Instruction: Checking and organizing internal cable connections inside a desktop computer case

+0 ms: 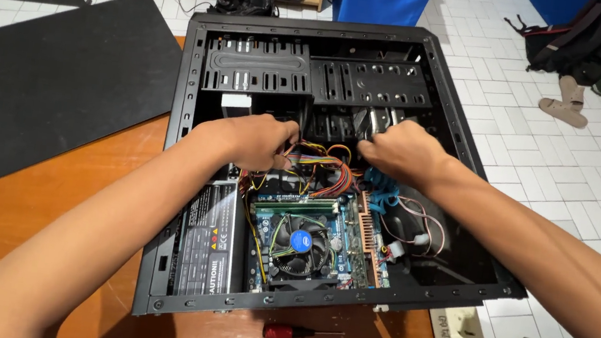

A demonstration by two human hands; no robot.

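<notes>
Head view: an orange table (19,218) stood on white tile. The open computer case (177,177) lay flat, long axis running away from me. My left hand (254,140) and right hand (402,152) gripped its coloured cables (320,165).

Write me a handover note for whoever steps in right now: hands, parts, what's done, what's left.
Left hand: inside the open PC case, closed among the coloured cables.
Right hand: also in the case, gripping near the drive bays; what it holds is hidden.
Side panel is already off, lying on the table to the left.
Red-handled screwdriver lies in front of the case.
Motherboard, fan and power supply are in place.
Left: the cable work, unfinished.
</notes>
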